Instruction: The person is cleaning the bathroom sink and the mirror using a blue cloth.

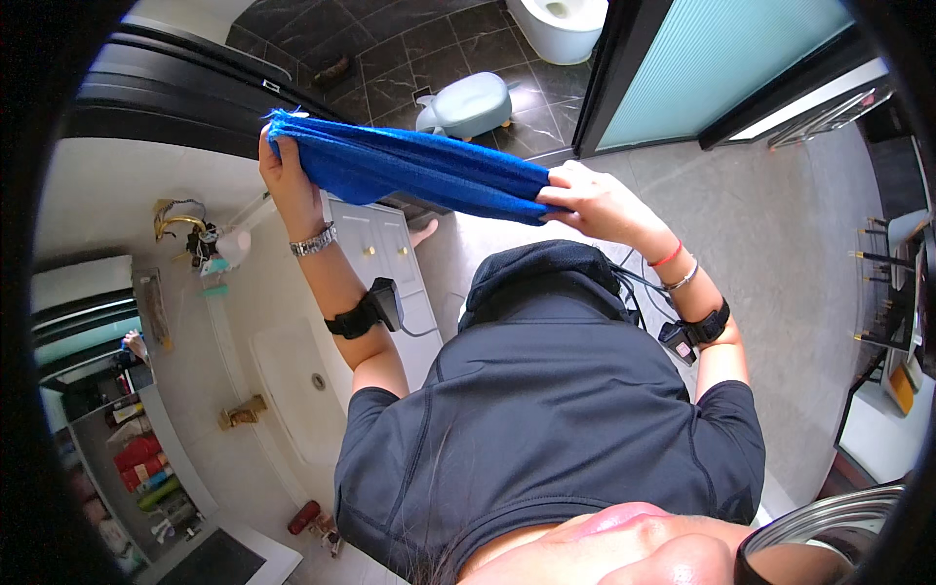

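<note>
A blue cloth [417, 164] is stretched between my two hands in front of me, in long folds, its left end higher than its right. My left hand [287, 167] grips the frayed, bunched left end, with the thumb over the fabric. My right hand [585, 201] pinches the other end between thumb and fingers. Part of each hand's grip is hidden by the cloth. The left wrist wears a metal watch, the right a red cord and a bangle.
A white washbasin [300, 387] over a cabinet [376, 252] stands at my left, beside an open shelf of toiletries [146, 468]. Beyond the cloth lie a dark-tiled floor, a pale blue animal-shaped stool [472, 104], a toilet [563, 29] and a ribbed glass door [702, 66]. Black-legged furniture [903, 285] is at right.
</note>
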### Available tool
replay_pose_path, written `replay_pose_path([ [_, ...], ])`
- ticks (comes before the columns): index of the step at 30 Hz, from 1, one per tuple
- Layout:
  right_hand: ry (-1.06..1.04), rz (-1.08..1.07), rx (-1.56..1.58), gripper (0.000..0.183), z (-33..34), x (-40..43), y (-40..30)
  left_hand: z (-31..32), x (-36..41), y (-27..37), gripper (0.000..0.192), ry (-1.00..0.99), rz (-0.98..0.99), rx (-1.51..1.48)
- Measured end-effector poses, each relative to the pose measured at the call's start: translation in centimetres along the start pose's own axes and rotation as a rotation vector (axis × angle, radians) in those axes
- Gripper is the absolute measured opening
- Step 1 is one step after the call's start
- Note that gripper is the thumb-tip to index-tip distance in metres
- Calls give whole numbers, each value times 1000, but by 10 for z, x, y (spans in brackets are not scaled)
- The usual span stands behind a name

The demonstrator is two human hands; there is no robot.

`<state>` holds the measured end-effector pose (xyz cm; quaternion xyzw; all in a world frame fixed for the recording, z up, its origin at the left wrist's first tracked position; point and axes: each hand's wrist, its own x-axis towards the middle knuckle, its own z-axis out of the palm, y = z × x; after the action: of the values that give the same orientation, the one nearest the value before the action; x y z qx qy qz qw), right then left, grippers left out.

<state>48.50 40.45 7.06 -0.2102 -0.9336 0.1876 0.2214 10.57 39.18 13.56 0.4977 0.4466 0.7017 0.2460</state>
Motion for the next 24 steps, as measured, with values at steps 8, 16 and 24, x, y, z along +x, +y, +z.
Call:
replay_pose_path([
  [8, 469, 413, -241, 26, -50, 1, -2, -9, -21, -28, 31, 53, -186, 84],
  [16, 699, 449, -201, 28, -75, -7, 0, -8, -39, -41, 31, 101, -114, -57],
  [24, 524, -116, 466, 28, -68, -14, -4, 0, -33, -18, 28, 162, -176, -147],
])
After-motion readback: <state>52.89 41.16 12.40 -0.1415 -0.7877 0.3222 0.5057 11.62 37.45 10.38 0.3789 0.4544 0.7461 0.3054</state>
